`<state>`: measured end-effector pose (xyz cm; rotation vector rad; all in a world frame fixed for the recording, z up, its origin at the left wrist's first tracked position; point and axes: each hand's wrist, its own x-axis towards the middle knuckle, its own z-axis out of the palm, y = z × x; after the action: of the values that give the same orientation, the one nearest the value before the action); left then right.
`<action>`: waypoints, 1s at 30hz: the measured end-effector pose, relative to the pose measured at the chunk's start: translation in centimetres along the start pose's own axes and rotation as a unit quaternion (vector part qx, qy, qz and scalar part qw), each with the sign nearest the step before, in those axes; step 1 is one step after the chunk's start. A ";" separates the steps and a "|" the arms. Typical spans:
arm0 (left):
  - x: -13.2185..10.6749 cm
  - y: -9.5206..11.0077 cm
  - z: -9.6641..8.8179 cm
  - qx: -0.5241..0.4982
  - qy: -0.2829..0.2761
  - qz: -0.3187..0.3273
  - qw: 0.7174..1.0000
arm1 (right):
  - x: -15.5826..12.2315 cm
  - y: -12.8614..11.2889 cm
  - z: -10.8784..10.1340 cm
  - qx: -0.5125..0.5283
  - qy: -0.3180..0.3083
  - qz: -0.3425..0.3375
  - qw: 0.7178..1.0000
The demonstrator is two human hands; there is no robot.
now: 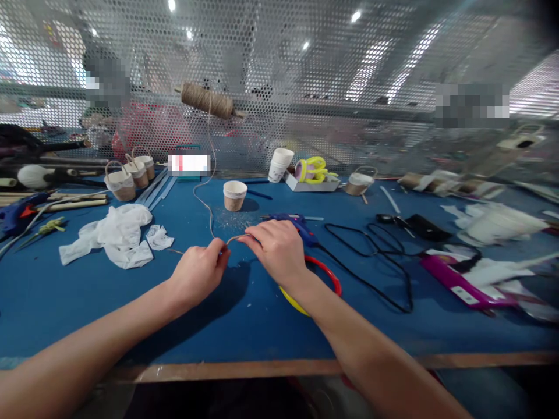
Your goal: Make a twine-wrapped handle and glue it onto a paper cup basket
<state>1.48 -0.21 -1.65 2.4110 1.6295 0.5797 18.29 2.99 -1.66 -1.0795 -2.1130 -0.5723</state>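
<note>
A length of brown twine runs down from a spool hung on the mesh and reaches my hands. My left hand is closed on the twine, and a loose end sticks out on its left. Slightly higher and to the right, my right hand pinches the twine too, with a short stretch spanning the gap between them. Behind the hands a small lace-rimmed paper cup stands upright. A blue glue gun lies just beyond my right hand, and red-and-yellow handles show partly under my right wrist.
White lace fabric lies at left, near several small handled baskets. Stacked white cups and a tray stand at the back. A black cord and a magenta item occupy the right. Perforated mesh rises behind the blue table.
</note>
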 end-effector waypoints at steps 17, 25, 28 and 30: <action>0.7 -1.2 -1.8 -0.392 -0.126 -0.018 0.911 | 0.1 -0.2 0.1 0.042 -0.010 -0.001 0.999; 0.9 -2.0 -1.8 -0.610 -0.175 -0.079 0.769 | 0.1 -0.1 -0.3 0.058 0.016 -0.013 0.998; 0.8 -1.9 -1.7 -0.624 -0.182 -0.083 0.755 | 0.1 0.0 -0.3 0.058 0.025 -0.011 0.998; 0.7 -1.8 -1.5 -0.634 -0.188 -0.078 0.746 | 0.0 -0.1 -0.3 0.060 0.024 -0.001 0.998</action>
<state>-0.48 1.01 -0.77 1.2105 0.7396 0.7431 18.34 2.75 -1.41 -0.9865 -2.0788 -0.4634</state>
